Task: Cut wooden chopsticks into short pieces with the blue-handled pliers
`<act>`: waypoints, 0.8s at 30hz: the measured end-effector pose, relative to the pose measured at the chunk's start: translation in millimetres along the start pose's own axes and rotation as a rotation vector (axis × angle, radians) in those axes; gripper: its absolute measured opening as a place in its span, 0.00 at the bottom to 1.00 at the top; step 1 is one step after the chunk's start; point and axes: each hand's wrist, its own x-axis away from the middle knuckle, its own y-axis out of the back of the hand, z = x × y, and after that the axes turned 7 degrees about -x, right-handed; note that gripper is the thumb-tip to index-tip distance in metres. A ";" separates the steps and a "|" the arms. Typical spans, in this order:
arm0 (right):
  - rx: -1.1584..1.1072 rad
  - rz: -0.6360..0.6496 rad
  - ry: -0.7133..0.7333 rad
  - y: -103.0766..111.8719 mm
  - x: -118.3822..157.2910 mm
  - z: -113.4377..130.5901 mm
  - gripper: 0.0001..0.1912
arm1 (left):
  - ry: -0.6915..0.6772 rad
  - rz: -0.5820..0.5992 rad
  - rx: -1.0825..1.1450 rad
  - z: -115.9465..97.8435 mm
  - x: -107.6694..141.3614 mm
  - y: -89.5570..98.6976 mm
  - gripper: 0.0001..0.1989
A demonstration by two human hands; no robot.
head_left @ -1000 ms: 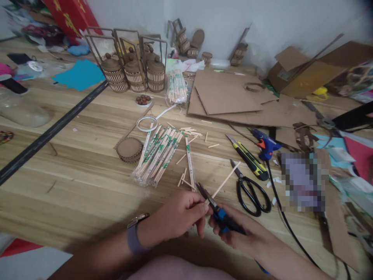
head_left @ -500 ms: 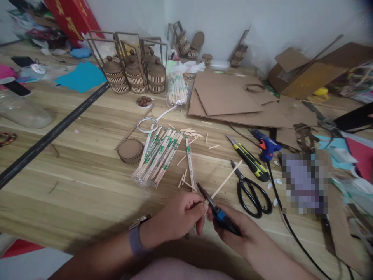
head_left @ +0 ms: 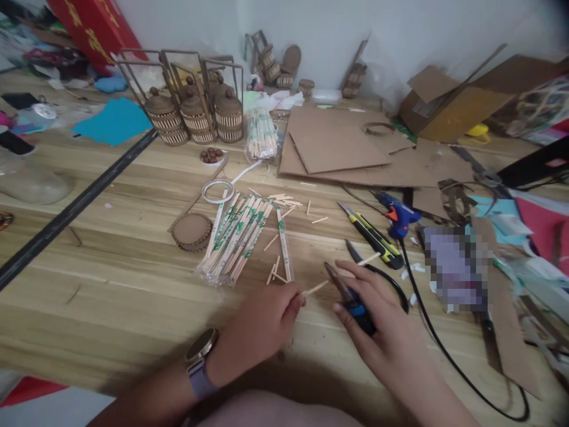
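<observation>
My left hand (head_left: 264, 320), with a watch on its wrist, is closed in a pinch on one end of a thin wooden chopstick (head_left: 316, 288). The stick slants up to the right, passing behind the pliers and the fingers of my right hand (head_left: 389, 326). That hand is wrapped around black-and-blue-handled pliers (head_left: 340, 282), whose jaws point up and left, close to the stick. Short cut stick pieces (head_left: 273, 270) lie just beyond my left hand, beside a paper-wrapped pair of chopsticks (head_left: 284, 246). Black-handled scissors (head_left: 400, 290) are partly hidden behind my right hand.
Wrapped chopsticks (head_left: 240, 237) lie beside a round cardboard piece (head_left: 191, 231) and a tape roll (head_left: 217, 191). On the right are a utility knife (head_left: 373, 237), a blue glue gun (head_left: 402, 219) and its cable. Small lidded baskets (head_left: 229, 118) and cardboard sheets (head_left: 342, 148) stand behind.
My right hand has moved right with the pliers, and its fingers have loosened and spread. The pliers' jaws have come away from my left fingertips. The chopstick now lies at a flatter slant.
</observation>
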 end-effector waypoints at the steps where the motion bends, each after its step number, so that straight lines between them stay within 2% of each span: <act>1: 0.031 0.010 0.015 -4.6 -3.4 -1.0 0.11 | -0.020 -0.002 -0.041 -0.7 0.9 -2.3 0.13; 4: 0.093 0.061 -0.032 -19.2 -8.9 -5.4 0.06 | -0.040 -0.011 -0.180 -2.3 2.0 -6.3 0.13; 10: 0.265 0.095 -0.079 -34.5 -4.8 -8.9 0.05 | -0.015 0.039 -0.450 -8.5 1.3 -2.0 0.13; 14: 0.306 0.107 -0.133 -37.5 -4.3 -4.7 0.04 | -0.015 0.062 -0.516 -12.7 2.7 1.1 0.13; 24: 0.375 0.107 -0.154 -40.7 -6.0 0.4 0.01 | -0.018 0.076 -0.569 -17.1 1.1 1.0 0.13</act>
